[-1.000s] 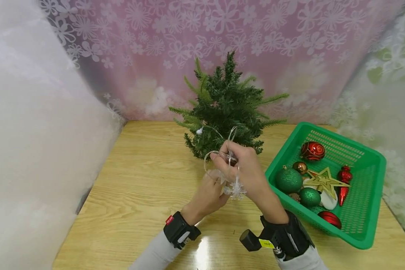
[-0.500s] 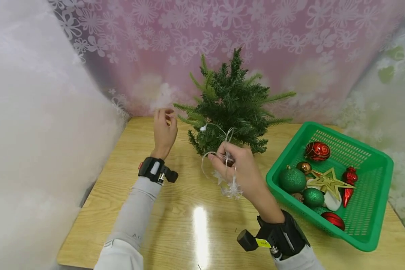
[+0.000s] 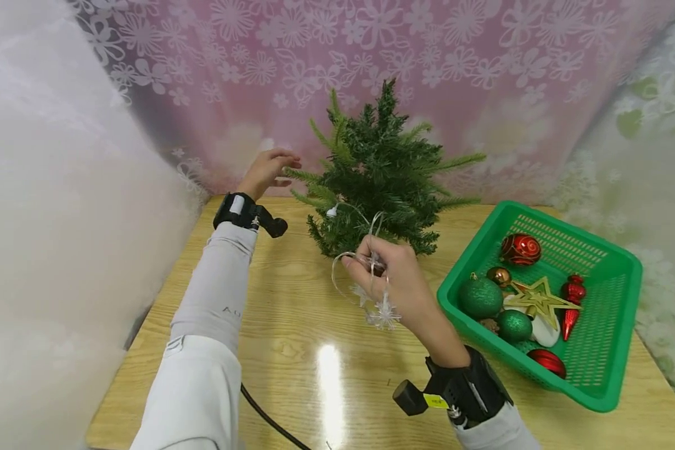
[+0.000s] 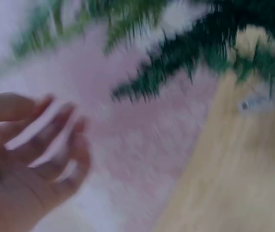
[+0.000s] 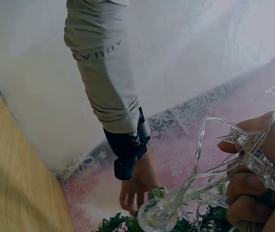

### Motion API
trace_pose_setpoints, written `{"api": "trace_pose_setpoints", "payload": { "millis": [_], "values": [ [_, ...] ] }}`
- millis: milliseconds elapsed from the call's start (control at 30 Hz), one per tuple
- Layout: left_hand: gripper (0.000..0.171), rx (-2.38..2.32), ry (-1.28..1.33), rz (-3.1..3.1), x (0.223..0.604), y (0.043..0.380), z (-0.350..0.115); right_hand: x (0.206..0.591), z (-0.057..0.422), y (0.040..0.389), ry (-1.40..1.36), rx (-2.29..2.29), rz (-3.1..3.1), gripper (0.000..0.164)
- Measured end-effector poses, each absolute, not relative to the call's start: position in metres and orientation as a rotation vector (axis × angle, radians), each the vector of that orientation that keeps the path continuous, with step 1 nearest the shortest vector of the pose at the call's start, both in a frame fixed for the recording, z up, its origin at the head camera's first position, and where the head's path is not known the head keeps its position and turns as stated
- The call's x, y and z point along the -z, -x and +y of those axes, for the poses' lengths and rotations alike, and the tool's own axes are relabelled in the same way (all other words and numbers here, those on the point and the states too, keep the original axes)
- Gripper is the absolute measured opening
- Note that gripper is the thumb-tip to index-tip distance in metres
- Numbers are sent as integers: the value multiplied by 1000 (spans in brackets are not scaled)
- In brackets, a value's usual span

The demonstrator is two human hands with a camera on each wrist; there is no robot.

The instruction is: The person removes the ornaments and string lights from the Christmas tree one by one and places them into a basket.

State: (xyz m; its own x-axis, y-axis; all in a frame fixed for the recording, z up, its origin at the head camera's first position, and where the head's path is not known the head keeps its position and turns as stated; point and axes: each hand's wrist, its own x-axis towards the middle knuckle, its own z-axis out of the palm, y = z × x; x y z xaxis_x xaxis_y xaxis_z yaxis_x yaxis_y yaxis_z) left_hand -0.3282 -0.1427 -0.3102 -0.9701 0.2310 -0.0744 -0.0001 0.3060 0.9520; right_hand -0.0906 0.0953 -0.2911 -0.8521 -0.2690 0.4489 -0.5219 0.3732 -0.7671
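A small artificial Christmas tree (image 3: 379, 169) stands at the back of the table. My right hand (image 3: 390, 275) grips a bundle of clear string lights (image 3: 384, 312) in front of the tree's lower branches. Star and snowflake shapes dangle from the bundle, and in the right wrist view a clear round bulb (image 5: 158, 215) hangs from its wire. One strand runs to a small white piece (image 3: 332, 212) at the tree's left side. My left hand (image 3: 270, 170) holds nothing, its fingers loosely bent beside the left branch tips. In the left wrist view that hand (image 4: 36, 150) looks blurred below the branches.
A green plastic basket (image 3: 624, 325) stands at the right, holding red and green baubles, a gold star (image 3: 542, 303) and a red drop ornament (image 3: 572, 306). Pink floral cloth (image 3: 247, 94) hangs behind the tree. A black cable (image 3: 270, 419) crosses the front of the wooden table.
My left hand has left the string lights and moved left, then back toward the rear left of the tree. My right hand stays nearly in place, gripping the bundle.
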Motion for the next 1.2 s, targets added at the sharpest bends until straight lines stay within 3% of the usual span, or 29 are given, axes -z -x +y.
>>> {"api": "trace_pose_setpoints", "payload": {
  "millis": [167,367,567,700,1200],
  "values": [
    [42,-1521,-206,2206,337,335,-149,292,94,91,-702,-1475,-2393,29],
    [41,-1618,-283,2258,354,329,-145,291,94,92,-702,-1460,-2387,28],
    [43,-1416,-355,2541,354,308,-140,287,97,92,-718,-1425,-2364,29],
    [25,-1167,-470,2734,357,294,-139,277,102,89,-746,-1391,-2319,29],
    [27,-975,-671,2759,362,244,-144,239,123,86,-620,-1348,-2145,25]
  ]
}}
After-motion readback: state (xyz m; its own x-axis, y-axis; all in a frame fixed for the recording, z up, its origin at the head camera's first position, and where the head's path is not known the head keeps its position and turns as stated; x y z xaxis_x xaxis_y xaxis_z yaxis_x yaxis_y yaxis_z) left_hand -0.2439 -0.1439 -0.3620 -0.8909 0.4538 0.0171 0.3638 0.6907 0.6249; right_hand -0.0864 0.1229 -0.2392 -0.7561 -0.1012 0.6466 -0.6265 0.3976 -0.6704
